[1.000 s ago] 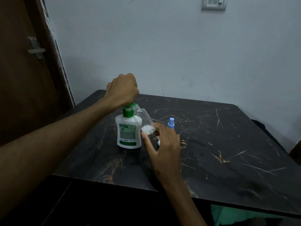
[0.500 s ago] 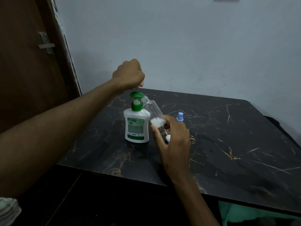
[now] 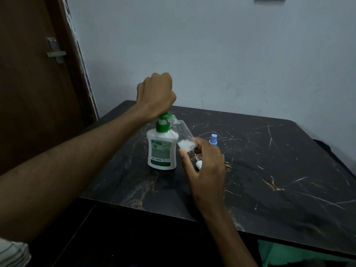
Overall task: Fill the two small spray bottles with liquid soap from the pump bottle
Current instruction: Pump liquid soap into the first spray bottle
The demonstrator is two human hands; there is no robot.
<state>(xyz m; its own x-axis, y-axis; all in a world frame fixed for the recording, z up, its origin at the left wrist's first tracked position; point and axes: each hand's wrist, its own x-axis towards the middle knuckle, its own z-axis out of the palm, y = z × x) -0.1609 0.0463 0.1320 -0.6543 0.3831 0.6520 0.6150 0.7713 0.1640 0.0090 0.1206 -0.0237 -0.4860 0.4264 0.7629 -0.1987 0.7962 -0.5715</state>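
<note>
Now right fingers around spray bottle.

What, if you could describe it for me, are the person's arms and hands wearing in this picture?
Both forearms are bare down to the hands, with no gloves, watch, rings or bracelets that show on the left hand or the right hand. The only clothing in view is a pale sleeve with thin dark stripes at the left upper arm, in the bottom-left corner. The right arm shows no sleeve in the frame.
</note>
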